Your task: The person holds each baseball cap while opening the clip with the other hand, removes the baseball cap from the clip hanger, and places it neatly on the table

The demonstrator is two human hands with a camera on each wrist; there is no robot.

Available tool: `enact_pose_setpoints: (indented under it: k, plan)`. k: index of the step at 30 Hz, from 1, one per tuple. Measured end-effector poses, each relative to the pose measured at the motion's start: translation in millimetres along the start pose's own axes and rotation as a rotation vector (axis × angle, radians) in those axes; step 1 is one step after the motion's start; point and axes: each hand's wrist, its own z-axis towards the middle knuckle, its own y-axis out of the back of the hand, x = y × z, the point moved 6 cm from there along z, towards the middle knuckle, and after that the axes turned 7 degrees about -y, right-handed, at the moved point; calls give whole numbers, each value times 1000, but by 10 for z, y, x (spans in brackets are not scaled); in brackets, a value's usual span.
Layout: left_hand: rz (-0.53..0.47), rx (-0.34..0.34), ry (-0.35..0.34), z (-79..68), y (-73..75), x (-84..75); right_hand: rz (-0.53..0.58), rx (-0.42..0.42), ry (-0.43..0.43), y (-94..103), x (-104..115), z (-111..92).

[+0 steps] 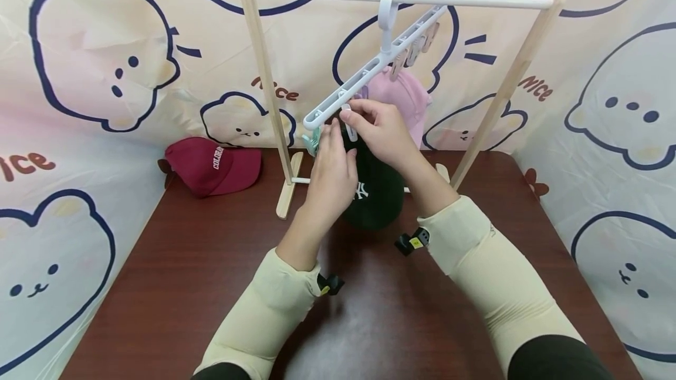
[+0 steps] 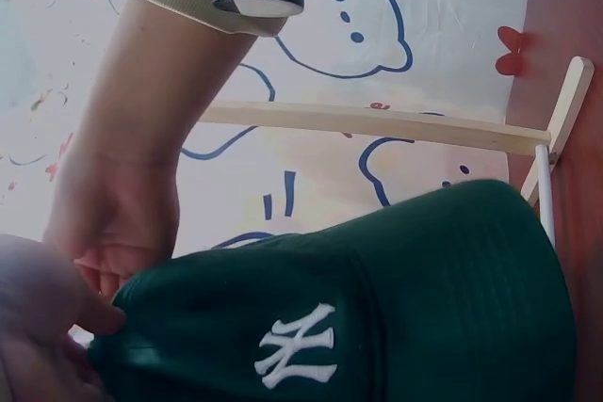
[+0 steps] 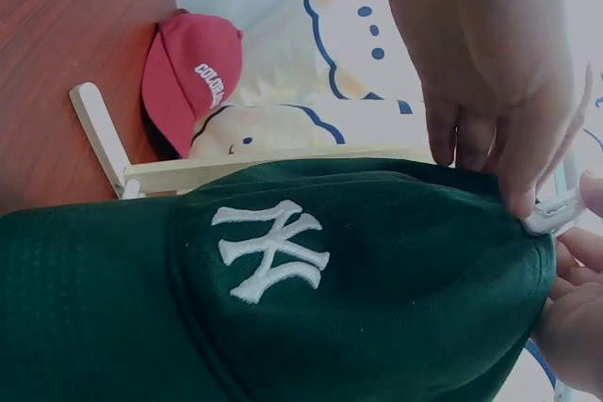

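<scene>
A dark green cap (image 1: 376,192) with a white NY emblem hangs brim-down below a white clip hanger (image 1: 364,75). My right hand (image 1: 384,133) pinches a white clip (image 3: 554,214) at the top edge of the crown. Beside it, my left hand (image 1: 333,172) holds that same edge of the cap, its fingers partly hidden behind the fabric in the right wrist view. A mint-green clip (image 1: 311,142) shows just left of the left fingertips. Behind the right hand hangs a pink cap (image 1: 404,95).
The hanger hooks over the white rod (image 1: 475,0) of a wooden stand (image 1: 264,57). Several more clips (image 1: 414,51) dangle from its far end. A dark red cap (image 1: 211,166) lies at the back left of the brown table (image 1: 211,286). Patterned cloth walls surround it.
</scene>
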Motion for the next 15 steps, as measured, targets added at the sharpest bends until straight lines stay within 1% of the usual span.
enact_pose_setpoints:
  k: [4, 7, 10, 15]
  plan:
    - [38, -73, -18, 3, 49, -2, 53, 46, -51, 2, -14, 20]
    - [37, -142, -49, 7, 101, -7, 92, 74, -72, 14, -10, 39]
    - [7, -196, -82, 9, 136, -1, 125, 102, -95, 29, -13, 57]
    - [-80, -245, -113, 12, 152, 44, 148, 146, -147, 52, -29, 85]
